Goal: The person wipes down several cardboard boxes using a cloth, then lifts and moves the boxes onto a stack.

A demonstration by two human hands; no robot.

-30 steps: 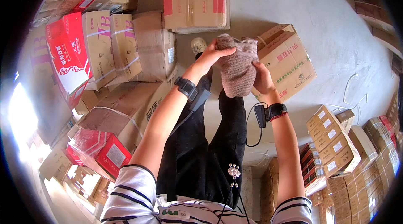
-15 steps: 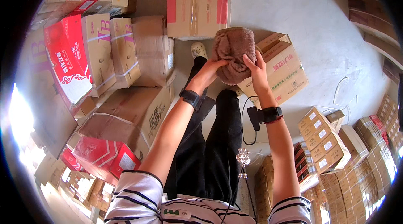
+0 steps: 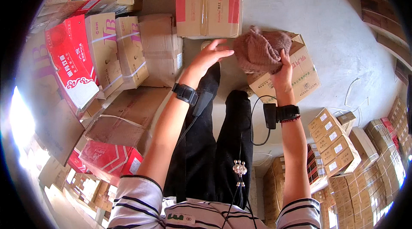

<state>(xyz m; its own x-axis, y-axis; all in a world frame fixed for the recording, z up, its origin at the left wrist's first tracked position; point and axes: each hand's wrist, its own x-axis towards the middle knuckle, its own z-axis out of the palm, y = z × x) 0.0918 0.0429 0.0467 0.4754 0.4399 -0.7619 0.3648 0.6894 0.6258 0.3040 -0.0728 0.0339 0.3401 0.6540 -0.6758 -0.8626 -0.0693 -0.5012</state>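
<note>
A brown, crumpled fluffy cloth [image 3: 262, 50] hangs in my right hand [image 3: 282, 72], whose fingers and thumb close on its lower right edge. Just left of the cloth is my left hand [image 3: 211, 56], its fingers stretched apart and nothing in them. A narrow gap seems to lie between its fingertips and the cloth. Behind the cloth stands a tilted cardboard box [image 3: 296, 74] with pink and green print, partly covered by it. I wear a black device on each wrist, with a cable at each.
A taped carton with red panels [image 3: 209, 5] stands ahead of my feet. Stacked cartons [image 3: 101, 53] and a red box [image 3: 109, 158] line the left side. More stacked boxes [image 3: 334, 141] rise at the lower right. Pale grey floor [image 3: 326, 18] shows at upper right.
My left hand has let go of the cloth and moved left and up, its fingers spreading. The right hand has carried the cloth to the right, and its folds have shifted.
</note>
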